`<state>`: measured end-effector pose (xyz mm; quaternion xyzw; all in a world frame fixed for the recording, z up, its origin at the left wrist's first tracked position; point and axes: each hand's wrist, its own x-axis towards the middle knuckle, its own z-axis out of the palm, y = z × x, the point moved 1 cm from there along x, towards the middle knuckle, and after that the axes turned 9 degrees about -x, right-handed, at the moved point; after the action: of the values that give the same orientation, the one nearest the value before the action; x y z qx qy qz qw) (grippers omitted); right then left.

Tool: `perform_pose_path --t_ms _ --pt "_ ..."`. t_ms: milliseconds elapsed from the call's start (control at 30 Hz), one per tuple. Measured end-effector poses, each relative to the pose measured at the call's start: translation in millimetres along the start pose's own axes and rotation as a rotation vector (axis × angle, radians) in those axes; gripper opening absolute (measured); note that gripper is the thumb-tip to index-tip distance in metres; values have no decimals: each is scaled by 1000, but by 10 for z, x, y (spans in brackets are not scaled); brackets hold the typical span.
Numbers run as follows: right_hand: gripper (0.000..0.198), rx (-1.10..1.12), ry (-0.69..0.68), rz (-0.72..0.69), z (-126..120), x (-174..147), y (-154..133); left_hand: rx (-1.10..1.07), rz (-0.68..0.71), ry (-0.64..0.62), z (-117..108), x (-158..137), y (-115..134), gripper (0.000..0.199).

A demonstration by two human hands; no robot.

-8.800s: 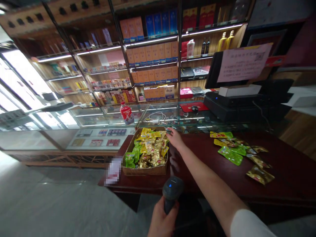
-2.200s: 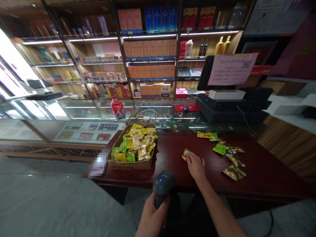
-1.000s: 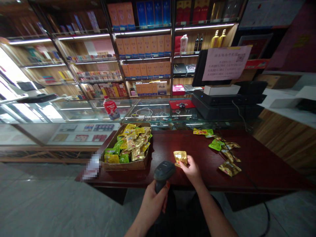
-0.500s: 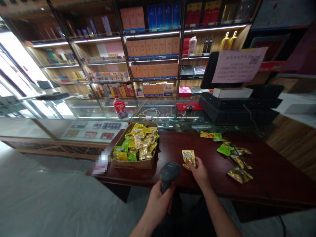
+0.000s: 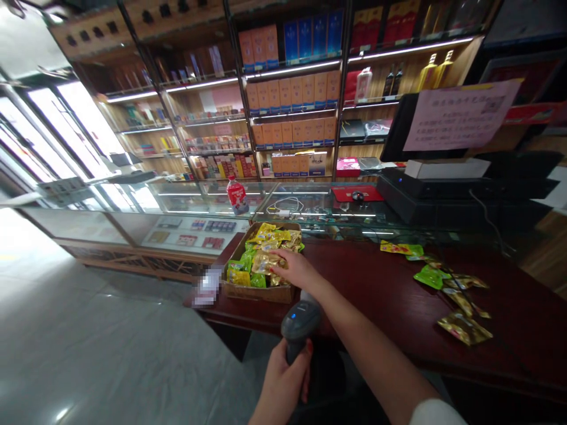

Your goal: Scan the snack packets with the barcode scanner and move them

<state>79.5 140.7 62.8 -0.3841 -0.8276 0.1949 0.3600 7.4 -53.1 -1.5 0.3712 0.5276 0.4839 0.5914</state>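
My left hand (image 5: 286, 375) is wrapped round the grip of a dark grey handheld barcode scanner (image 5: 301, 319); a small blue light glows on its head. My right hand (image 5: 295, 268) reaches across above the scanner into an open cardboard box (image 5: 261, 293). Between its thumb and fingers is the edge of a gold foil snack packet (image 5: 264, 262), which lies on the heap in the box. Yellow, green and gold packets fill the box, with a green packet (image 5: 258, 280) close below the held one.
Several loose packets lie at the right of the dark red table, among them a gold one (image 5: 465, 329) and a green one (image 5: 430, 276). Behind are a glass counter (image 5: 199, 203), a red-labelled bottle (image 5: 238, 196), a mouse (image 5: 358, 196) and a monitor bearing a pink paper (image 5: 460, 118).
My right hand has moved left with the gold packet, from over the table to the box. The scanner's blue light now shows. The view has shifted left.
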Motion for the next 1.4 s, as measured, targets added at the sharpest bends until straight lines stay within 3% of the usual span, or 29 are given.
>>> perform_pose_path --t_ms 133,333,500,567,767,867,933,1000,1133,1167,1233,1300,1400 --pt "47 -142 -76 -94 185 1 -1 -7 12 18 -81 -12 9 59" --pt "33 -261 154 -10 11 -536 258 -23 10 18 -37 41 -38 59" --pt "37 -351 -60 -327 107 -578 157 -46 42 17 46 -7 -53 58" --pt "37 -368 -106 -344 224 -493 63 -26 70 31 38 -52 -22 55" --pt "28 -401 -68 -158 440 -339 -60 32 56 14 -77 -94 118 53" --pt "27 -334 -9 -98 283 -509 59 50 43 -36 -117 -60 135 55" --pt "31 -362 101 21 36 -793 229 60 41 -62 -126 -38 108 56" --pt "33 -488 275 255 -309 -1213 463 63 49 -58 -121 -16 55 56" --pt "51 -896 615 924 -1042 -2216 952 34 12 -34 -60 20 -65 60" --pt "56 -964 651 1066 -1171 -2431 1043 25 -6 -41 -33 22 -80 61" --pt "54 -1011 594 1210 -1298 -2734 1169 12 -30 -63 30 10 -73 61" --pt "49 -1014 472 1183 -1243 -2843 1212 9 -42 -98 102 -22 -20 58" --pt "40 -965 339 922 -912 -2699 1157 26 -41 -135 201 -79 99 52"
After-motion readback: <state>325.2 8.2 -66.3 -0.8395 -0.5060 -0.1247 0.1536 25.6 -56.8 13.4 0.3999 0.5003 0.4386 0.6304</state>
